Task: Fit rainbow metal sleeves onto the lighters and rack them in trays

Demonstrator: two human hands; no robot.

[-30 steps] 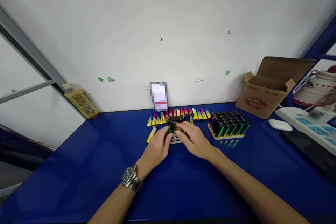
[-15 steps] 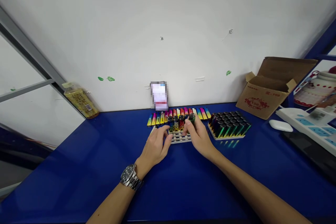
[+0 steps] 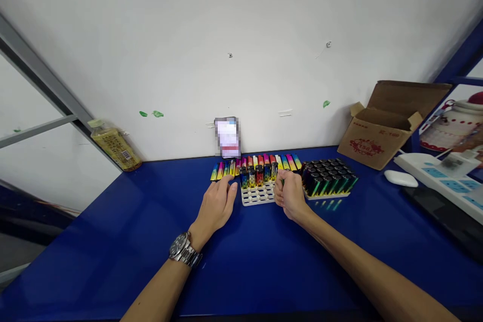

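A white grid tray (image 3: 260,195) lies on the blue table (image 3: 113,241) with a few colourful lighters (image 3: 258,175) standing in its back row. My left hand (image 3: 219,205) rests on the table just left of the tray, fingers curled loosely, near a yellow lighter hidden under it. My right hand (image 3: 290,192) is closed in a fist at the tray's right edge, and a dark lighter tip (image 3: 282,178) shows at its top. Behind the tray, a row of rainbow lighters (image 3: 256,163) lies flat by the wall.
A full tray of dark lighters (image 3: 328,178) stands right of my right hand. An open cardboard box (image 3: 388,126), a white mouse (image 3: 400,178) and a power strip (image 3: 441,181) sit at the right. A bottle (image 3: 113,145) leans at the back left.
Both hands have come apart from over the tray. The right hand moved to the tray's right edge and closed; the left slid left. More of the empty grid shows.
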